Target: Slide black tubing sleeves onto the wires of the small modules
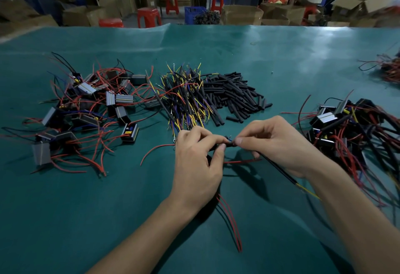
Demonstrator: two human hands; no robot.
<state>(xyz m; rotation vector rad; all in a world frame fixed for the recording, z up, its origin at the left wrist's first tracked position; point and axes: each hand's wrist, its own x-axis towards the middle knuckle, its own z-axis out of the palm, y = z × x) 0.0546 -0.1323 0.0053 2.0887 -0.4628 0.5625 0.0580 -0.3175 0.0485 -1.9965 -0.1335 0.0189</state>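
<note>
Black tubing sleeve [225, 145], a short rubbery tube, sat pinched between both hands just above the green table [86, 219], near its front middle. Left hand [198, 161] had thumb & fingers curled round the sleeve's left end, w/ red wires [230, 219] trailing out below the palm toward the viewer. Right hand [275, 143] pinched the other end at the fingertips, thin wire tips poking up right at the joint; a long black-sheathed lead w/ yellow end [287, 176] ran down under that wrist. Whether a module was hidden in the left palm, can't tell.

Looked like mid-threading. To do it well, prob.: keep wire tips bunched & straight, hold sleeve mouth steady w/ one hand, feed w/ the other in short pushes so nothing buckles or splays.

Loose pile of black sleeves [236, 98] lay beyond the hands, mixed yellow/blue lead bundle [186, 98] beside it, grey box modules w/ red wires [86, 111] at left, more at right [346, 130].
</note>
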